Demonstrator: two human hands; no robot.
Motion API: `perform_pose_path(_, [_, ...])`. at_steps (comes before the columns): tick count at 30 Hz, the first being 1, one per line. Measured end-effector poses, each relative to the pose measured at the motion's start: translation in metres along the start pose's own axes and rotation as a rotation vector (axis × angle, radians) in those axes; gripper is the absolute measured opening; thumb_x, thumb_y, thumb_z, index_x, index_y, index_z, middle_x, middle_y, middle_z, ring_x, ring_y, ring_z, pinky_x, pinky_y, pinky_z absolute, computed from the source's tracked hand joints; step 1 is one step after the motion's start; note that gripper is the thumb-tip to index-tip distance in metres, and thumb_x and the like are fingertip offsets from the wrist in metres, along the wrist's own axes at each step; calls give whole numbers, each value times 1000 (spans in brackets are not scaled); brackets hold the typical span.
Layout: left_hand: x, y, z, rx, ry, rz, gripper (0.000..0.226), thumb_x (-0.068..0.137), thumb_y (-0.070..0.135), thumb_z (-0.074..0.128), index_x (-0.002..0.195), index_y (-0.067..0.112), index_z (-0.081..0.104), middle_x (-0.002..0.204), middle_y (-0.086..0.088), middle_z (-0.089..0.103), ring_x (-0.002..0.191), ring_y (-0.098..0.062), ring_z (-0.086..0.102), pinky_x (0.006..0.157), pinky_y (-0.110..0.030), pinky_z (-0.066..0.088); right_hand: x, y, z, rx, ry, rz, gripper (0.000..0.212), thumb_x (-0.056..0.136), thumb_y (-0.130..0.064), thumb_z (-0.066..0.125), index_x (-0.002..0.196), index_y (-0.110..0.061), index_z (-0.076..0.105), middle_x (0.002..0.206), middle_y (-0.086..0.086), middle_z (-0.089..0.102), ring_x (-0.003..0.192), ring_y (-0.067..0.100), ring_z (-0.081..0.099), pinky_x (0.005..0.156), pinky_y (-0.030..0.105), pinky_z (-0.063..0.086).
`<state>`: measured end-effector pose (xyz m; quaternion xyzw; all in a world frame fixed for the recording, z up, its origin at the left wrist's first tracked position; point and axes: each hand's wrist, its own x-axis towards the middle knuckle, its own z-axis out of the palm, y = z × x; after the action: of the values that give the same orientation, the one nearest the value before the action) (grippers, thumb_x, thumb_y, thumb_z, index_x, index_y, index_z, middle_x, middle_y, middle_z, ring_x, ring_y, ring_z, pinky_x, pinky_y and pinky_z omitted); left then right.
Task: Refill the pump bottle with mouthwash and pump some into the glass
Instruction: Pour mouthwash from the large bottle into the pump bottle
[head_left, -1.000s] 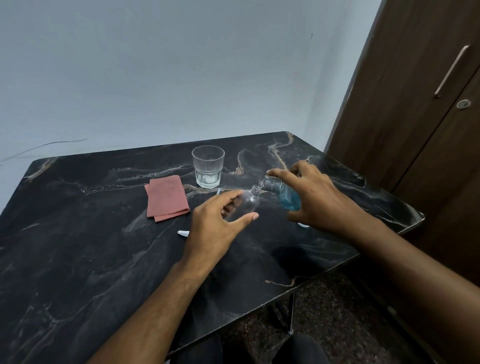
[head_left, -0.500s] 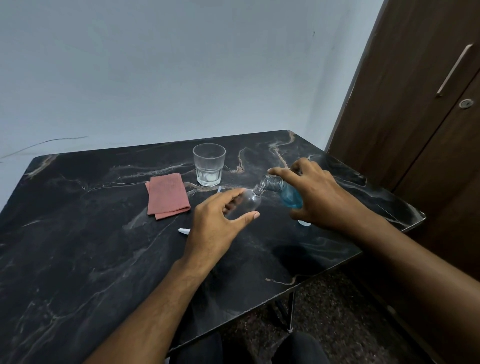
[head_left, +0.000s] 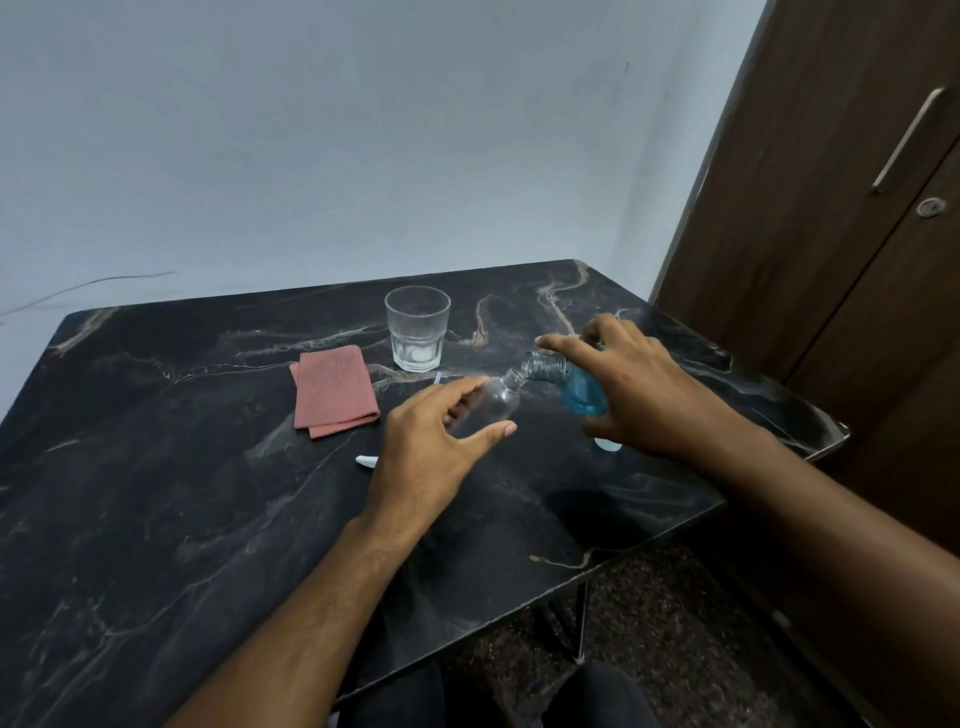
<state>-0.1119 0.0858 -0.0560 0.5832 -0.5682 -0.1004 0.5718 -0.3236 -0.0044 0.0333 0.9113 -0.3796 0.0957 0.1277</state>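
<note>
My left hand (head_left: 431, 441) holds a small clear pump bottle (head_left: 498, 397) with its pump off, tilted with the open neck up and to the right. My right hand (head_left: 639, 389) grips a mouthwash bottle (head_left: 576, 389) with blue liquid, tipped so its open mouth meets the small bottle's neck. The small bottle looks empty. A clear glass (head_left: 417, 327) stands upright behind the hands, empty. The white pump head (head_left: 368, 460) lies on the table, mostly hidden behind my left hand. A pale blue cap (head_left: 607, 443) lies under my right hand.
A folded pink cloth (head_left: 335, 391) lies left of the glass on the black marble table (head_left: 156, 493). The table's right edge is close to my right forearm. A dark wooden door (head_left: 831, 208) stands at the right.
Both hands and both bottles stay almost where they were; the mouthwash bottle remains tipped against the small bottle's neck.
</note>
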Motion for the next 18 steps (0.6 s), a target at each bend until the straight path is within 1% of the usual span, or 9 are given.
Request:
perform_pose_path(4, [0, 0, -1, -4, 3, 2, 59, 71, 39, 92, 126, 31, 73, 102, 12, 74, 94, -4, 68, 83, -13, 54, 0, 0, -1, 2, -2, 0, 102, 71, -33, 85, 152, -44, 23, 129, 2, 38, 114, 21, 41, 94, 37, 39])
perform_pose_path(14, [1, -1, 0, -4, -3, 1, 60, 71, 40, 92, 126, 32, 72, 105, 17, 73, 97, 4, 67, 84, -8, 51, 1, 0, -1, -20, -13, 0, 105, 70, -34, 86, 152, -44, 22, 128, 1, 37, 114, 20, 40, 97, 39, 40])
perform_pose_path(18, [0, -1, 0, 13, 0, 10, 61, 71, 40, 92, 127, 32, 72, 104, 17, 72, 96, 2, 67, 83, -8, 51, 1, 1, -2, -32, -20, -3, 105, 71, -34, 86, 153, -44, 21, 129, 1, 37, 115, 20, 41, 97, 40, 41])
